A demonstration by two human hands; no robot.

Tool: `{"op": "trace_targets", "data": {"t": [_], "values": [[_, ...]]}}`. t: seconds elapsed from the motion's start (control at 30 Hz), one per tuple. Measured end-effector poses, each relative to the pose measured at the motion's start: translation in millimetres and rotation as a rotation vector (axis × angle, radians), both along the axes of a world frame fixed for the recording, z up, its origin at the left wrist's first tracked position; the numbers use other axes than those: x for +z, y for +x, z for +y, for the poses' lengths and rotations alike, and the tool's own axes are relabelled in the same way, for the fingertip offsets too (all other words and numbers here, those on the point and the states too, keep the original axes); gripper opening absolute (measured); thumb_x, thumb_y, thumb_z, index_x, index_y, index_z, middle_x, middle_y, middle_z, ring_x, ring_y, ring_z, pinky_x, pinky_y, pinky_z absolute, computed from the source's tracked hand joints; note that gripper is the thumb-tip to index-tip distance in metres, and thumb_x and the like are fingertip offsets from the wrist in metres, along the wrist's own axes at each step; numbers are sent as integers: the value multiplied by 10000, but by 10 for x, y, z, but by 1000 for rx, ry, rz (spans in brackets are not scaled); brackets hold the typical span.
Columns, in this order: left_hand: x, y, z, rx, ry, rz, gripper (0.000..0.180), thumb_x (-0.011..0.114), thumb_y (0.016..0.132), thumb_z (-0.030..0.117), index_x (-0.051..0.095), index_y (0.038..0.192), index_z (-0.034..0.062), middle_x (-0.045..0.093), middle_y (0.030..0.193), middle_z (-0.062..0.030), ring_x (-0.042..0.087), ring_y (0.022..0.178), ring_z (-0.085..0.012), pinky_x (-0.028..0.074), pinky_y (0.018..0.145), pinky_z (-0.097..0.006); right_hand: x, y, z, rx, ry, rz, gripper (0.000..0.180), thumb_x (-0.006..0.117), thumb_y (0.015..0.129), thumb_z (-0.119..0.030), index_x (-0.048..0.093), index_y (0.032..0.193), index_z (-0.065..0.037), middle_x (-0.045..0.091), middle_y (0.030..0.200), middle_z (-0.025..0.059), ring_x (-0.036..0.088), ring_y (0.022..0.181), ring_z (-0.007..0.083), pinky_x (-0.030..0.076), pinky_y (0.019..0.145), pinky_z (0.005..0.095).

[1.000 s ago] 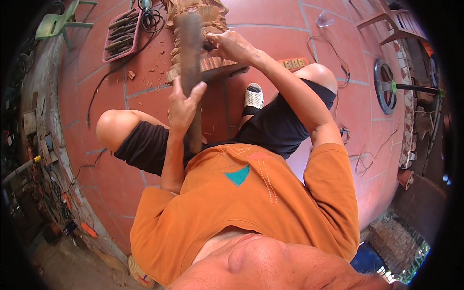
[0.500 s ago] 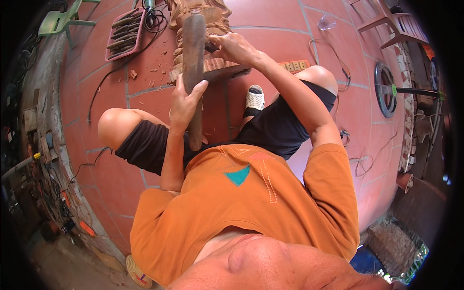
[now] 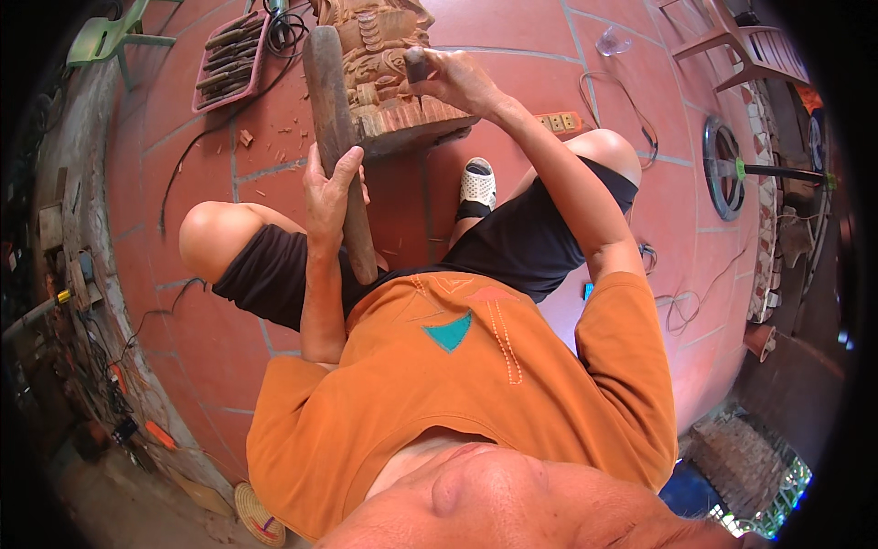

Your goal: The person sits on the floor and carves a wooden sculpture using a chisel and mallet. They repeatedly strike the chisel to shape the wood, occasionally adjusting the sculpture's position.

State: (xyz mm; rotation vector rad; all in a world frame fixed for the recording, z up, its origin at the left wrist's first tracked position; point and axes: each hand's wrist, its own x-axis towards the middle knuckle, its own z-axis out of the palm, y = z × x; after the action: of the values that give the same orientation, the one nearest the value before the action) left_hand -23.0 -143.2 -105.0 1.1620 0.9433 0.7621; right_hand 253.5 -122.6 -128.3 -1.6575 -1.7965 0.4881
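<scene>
My left hand (image 3: 331, 188) is gripping a long wooden mallet (image 3: 337, 137), fingers wrapped tight around its shaft. My right hand (image 3: 455, 78) is pinching a chisel (image 3: 415, 64) against the wooden carving (image 3: 389, 69), which is standing on the red tiled floor (image 3: 512, 37) between my knees.

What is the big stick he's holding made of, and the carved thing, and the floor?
The long club in the left hand looks like bare, dark, worn wood. The carving looks like pale raw wood, with chips lying nearby. The floor seems to be matte reddish tile with visible joints.
</scene>
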Motion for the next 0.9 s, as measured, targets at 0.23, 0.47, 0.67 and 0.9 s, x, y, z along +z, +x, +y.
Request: {"op": "trace_targets", "data": {"t": [0.23, 0.47, 0.67, 0.9], "values": [[5, -21, -40, -9, 7, 41, 299, 679, 960, 273, 506, 1081, 62, 590, 725, -21, 567, 499, -94, 484, 444, -223, -84, -48, 22, 48, -13, 5, 337, 761, 797, -200, 607, 1042, -26, 705, 912, 199, 685, 883, 390, 539, 770, 458], [16, -24, -48, 0, 2, 30, 299, 694, 943, 238, 526, 1102, 48, 566, 734, -11, 552, 542, -81, 480, 477, -234, -16, -70, -15, 62, -15, -95, 348, 757, 809, -198, 610, 1075, -27, 699, 907, 196, 686, 891, 387, 542, 774, 462], [43, -4, -72, -21, 8, 33, 282, 677, 960, 239, 506, 1090, 56, 594, 742, -21, 565, 522, -88, 489, 466, -220, -34, -97, -39, 98, 43, -118, 362, 781, 819, -245, 598, 1054, -39, 721, 909, 200, 690, 868, 407, 544, 750, 470], [170, -9, -159, 68, 54, -76, 288, 683, 954, 198, 504, 1122, 46, 576, 760, -30, 564, 553, -96, 495, 494, -239, 20, -144, -33, 129, 20, -146, 390, 788, 804, -231, 585, 1071, -31, 714, 906, 189, 680, 880, 411, 535, 752, 475]]}}
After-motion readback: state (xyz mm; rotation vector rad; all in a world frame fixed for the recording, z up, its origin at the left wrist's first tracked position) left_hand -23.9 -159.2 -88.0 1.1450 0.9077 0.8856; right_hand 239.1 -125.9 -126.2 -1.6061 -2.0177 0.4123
